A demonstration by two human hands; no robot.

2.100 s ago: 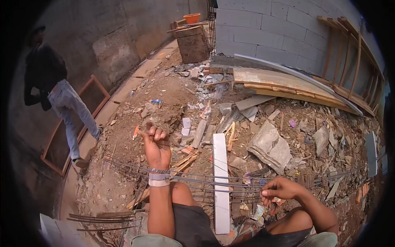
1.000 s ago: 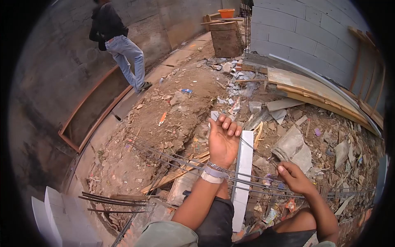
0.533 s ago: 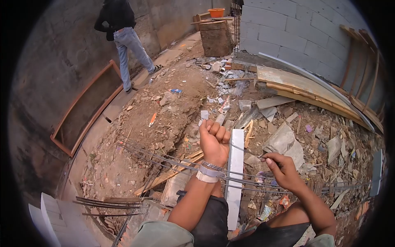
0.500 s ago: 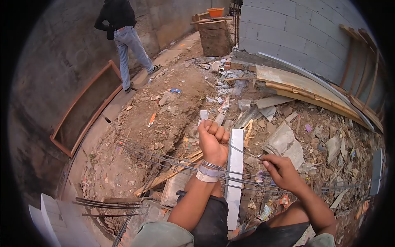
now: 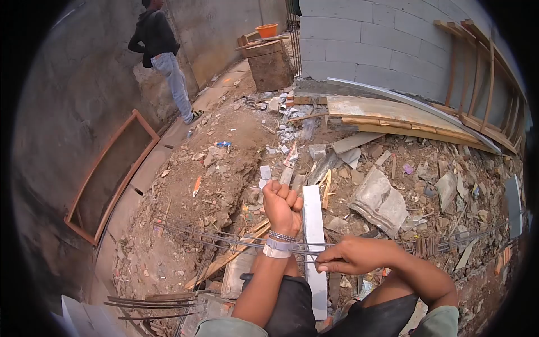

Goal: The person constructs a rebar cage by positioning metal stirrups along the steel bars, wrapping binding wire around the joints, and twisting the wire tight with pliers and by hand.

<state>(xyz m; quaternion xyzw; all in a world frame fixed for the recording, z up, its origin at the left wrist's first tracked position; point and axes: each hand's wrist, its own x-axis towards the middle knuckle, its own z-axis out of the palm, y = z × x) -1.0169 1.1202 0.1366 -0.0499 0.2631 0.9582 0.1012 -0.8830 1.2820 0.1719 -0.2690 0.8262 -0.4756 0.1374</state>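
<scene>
My left hand (image 5: 282, 208), with a watch (image 5: 278, 247) and a bracelet at the wrist, is raised in a fist above the thin steel rods (image 5: 224, 235). Whatever its curled fingers hold is hidden. Palm down, my right hand (image 5: 351, 255) is closed at the rods, just right of the white block (image 5: 315, 281); I cannot make out what lies in its grip. The long rods run crosswise over the block and past my knees. Farther right, several bent steel ties (image 5: 425, 247) sit bunched on them.
Rubble and broken concrete (image 5: 379, 199) cover the ground. Wooden planks (image 5: 393, 115) lie by the grey block wall (image 5: 370, 42). A wooden frame (image 5: 112, 174) leans at left. Another person (image 5: 163, 53) stands near the far wall. An orange basin (image 5: 266, 30) rests on a wooden box (image 5: 270, 64).
My right hand has moved left and down to the rods and turned palm down; a thin wire-like piece seen between the hands is now hidden. My left fist stays raised. The other person has shifted stance.
</scene>
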